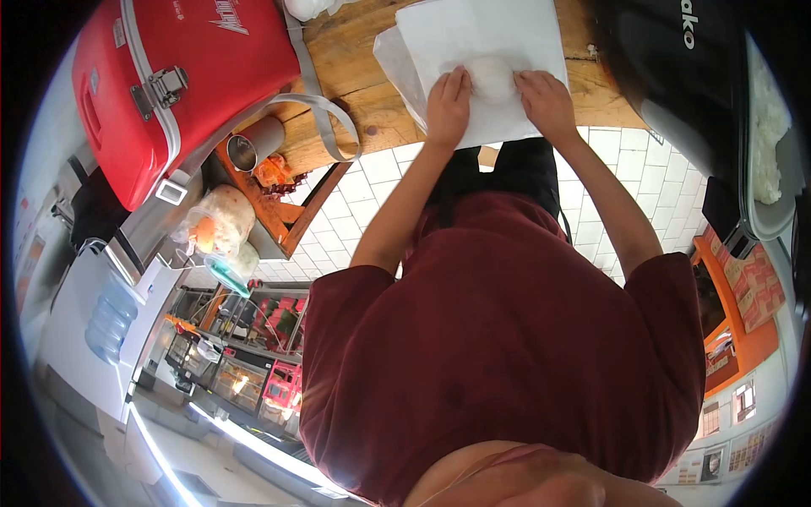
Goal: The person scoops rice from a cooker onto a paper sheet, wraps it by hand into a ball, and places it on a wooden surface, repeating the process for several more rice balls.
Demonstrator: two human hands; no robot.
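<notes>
A white, rounded lump (492,78) lies on white sheets (528,34), which rest on the wooden table. On the lump's left side is my left hand (449,100), its fingers pressed together and pinching the edge. My right hand (547,100) pinches the opposite edge in the same way, with thumb and fingers closed. Whether the lump is wrapped in thin film is too small to tell.
A red cooler box (186,72) with a grey strap (314,101) stands on the left, near a metal cup (258,139). At the right is a black appliance (667,51) beside a container of white rice (767,135). Wooden planks (346,51) form the tabletop.
</notes>
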